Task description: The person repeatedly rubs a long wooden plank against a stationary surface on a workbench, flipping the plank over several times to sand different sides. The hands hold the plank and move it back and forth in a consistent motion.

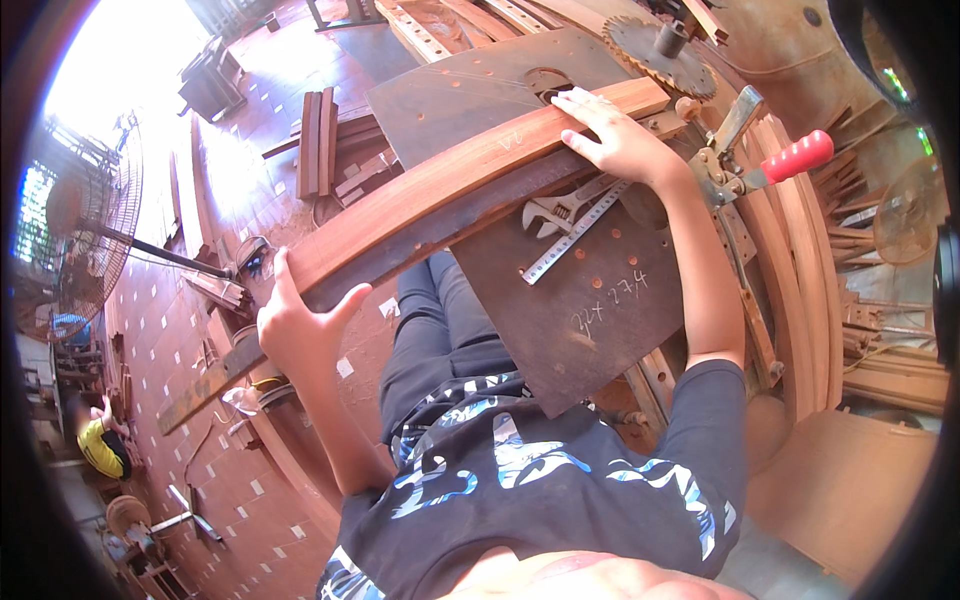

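A long reddish wooden beam [440, 180] lies slantwise across a dark metal plate [465, 95], along a dark rail [440, 225] on its near side. My right hand [625, 140] rests on top of the beam toward its right end, fingers stretched out and thumb apart. At the beam's left end is my left hand [300, 325], its index finger against the end and its thumb spread away; the other fingers are hidden. Beside the rail, an adjustable wrench [548, 215] and a steel ruler [575, 235] lie on the plate.
Right of my right hand stands a toggle clamp with a red handle [797, 157]. A toothed circular saw blade [650, 60] lies beyond it. Stacked boards [800, 280] line the right. Far left are a standing fan [80, 235] and a person in yellow [102, 445].
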### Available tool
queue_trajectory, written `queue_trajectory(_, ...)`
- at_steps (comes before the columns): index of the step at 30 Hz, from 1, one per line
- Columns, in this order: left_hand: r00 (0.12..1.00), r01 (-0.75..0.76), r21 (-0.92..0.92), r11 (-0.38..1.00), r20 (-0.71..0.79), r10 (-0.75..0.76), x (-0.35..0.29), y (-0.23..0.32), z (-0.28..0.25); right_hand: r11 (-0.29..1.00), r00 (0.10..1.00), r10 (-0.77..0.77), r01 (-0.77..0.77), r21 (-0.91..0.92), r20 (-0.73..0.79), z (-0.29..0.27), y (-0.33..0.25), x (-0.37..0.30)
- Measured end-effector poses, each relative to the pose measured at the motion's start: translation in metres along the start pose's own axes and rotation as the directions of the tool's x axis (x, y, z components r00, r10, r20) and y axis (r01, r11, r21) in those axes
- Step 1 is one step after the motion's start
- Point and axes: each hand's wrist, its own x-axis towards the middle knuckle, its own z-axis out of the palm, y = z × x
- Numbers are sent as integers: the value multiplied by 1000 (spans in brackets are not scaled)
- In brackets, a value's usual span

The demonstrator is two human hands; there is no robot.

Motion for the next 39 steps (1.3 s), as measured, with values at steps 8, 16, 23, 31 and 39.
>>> queue_trajectory(8, 997, -23, -44, 999, -70, 20, -3, 1, 1, 999, 990, -41, 39, 18, 134, -16, 2, -4)
queue_trajectory(16, 998, -39, -109, 993, 42, 44, -3, 6, -10, 996, 987, -77, 81, -28, 141, -19, -15, -1)
queue_trajectory(23, 999, -11, -103, 995, 48, 16, -4, 6, -9, 993, 991, -121, 119, 24, 64, -17, -9, 1)
queue_trajectory(31, 999, -47, -117, 992, -8, 46, -4, 6, -6, 992, 991, -125, 126, 1, -38, -16, -13, -10)
queue_trajectory(39, 990, -139, -167, 976, -18, 138, -5, -9, 2, 975, 972, -214, 219, 41, -94, -13, -5, -8)
